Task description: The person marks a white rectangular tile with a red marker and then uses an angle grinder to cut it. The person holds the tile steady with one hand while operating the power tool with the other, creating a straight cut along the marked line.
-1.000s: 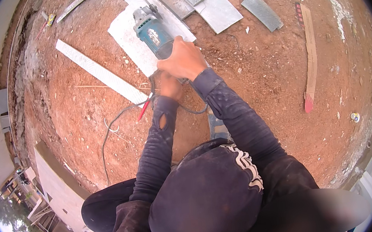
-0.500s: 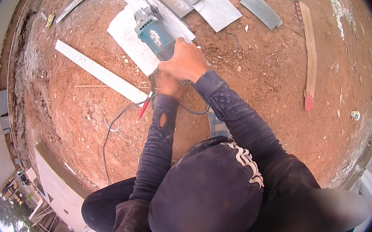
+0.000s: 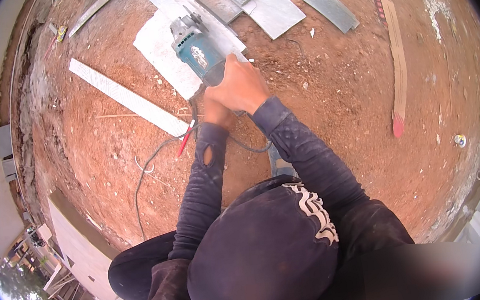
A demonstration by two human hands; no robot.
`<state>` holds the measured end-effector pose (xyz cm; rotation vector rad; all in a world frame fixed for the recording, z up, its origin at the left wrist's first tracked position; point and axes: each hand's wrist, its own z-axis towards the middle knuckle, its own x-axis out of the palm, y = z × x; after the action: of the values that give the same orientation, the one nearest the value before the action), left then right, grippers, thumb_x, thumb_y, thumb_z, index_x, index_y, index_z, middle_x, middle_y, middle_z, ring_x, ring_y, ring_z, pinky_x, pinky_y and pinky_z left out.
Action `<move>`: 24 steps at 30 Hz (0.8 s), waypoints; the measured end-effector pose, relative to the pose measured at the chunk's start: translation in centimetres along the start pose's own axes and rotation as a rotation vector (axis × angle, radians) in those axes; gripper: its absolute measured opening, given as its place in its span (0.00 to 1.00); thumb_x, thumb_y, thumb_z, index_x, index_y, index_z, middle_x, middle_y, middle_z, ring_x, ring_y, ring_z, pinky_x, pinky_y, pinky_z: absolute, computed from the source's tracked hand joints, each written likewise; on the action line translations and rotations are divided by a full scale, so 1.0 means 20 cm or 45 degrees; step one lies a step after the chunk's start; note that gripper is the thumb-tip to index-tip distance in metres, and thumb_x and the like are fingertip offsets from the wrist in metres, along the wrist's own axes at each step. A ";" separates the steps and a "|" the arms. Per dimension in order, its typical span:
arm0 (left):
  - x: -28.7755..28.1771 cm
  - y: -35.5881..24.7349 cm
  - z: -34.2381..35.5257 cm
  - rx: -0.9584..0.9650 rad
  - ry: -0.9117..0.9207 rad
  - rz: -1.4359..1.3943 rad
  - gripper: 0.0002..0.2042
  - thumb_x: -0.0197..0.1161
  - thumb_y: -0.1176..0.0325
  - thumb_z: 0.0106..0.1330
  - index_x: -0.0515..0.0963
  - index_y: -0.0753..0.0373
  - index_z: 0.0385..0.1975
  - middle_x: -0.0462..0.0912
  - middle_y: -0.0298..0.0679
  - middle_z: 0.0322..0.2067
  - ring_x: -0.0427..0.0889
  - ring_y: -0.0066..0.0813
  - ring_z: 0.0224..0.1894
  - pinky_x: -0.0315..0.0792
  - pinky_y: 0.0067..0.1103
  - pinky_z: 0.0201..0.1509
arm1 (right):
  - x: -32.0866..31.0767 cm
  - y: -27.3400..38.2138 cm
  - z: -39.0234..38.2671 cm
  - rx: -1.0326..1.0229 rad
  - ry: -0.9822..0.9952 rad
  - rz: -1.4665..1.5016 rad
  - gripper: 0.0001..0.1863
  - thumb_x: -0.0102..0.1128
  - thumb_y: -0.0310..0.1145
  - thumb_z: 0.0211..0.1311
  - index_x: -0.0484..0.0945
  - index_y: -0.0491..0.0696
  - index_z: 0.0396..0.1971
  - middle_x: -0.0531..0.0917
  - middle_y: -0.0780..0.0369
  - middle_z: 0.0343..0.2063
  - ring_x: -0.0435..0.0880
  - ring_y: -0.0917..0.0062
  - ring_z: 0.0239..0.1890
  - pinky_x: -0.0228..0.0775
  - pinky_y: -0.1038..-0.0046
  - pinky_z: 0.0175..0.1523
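1. While I'm watching remotely, the teal angle grinder (image 3: 198, 51) is over a pale slab (image 3: 158, 58), head end pointing away, probably for a safer gap.
2. Right hand (image 3: 237, 85) is wrapped around its rear body. Left hand (image 3: 218, 114) tucks in under that, mostly hidden, so can't tell its grip. I'd guess 2 hands together steady the weight.
3. Dark cord (image 3: 137, 200) trails left, presumably out of the way.
4. Red pen (image 3: 185, 143) and patterned pale strip (image 3: 127, 96) lie nearby; grey tile (image 3: 330, 6) further off.

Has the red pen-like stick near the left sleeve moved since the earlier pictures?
No. Judged against the white strip, the red pen-like stick lies at the same near end, with no visible shift either way.
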<state>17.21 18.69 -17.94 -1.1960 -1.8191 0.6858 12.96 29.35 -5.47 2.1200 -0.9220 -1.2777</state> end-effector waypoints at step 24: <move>-0.07 0.05 0.01 -0.021 0.010 0.034 0.12 0.54 0.74 0.70 0.76 0.73 0.48 0.83 0.41 0.43 0.83 0.29 0.41 0.78 0.27 0.43 | -0.02 -0.06 -0.09 0.007 0.045 -0.005 0.38 0.66 0.48 0.44 0.71 0.28 0.47 0.83 0.39 0.39 0.83 0.48 0.46 0.75 0.58 0.53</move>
<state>17.79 17.75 -19.24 -1.2344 -1.8082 0.6813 14.73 30.49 -5.29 2.1430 -0.9081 -1.2368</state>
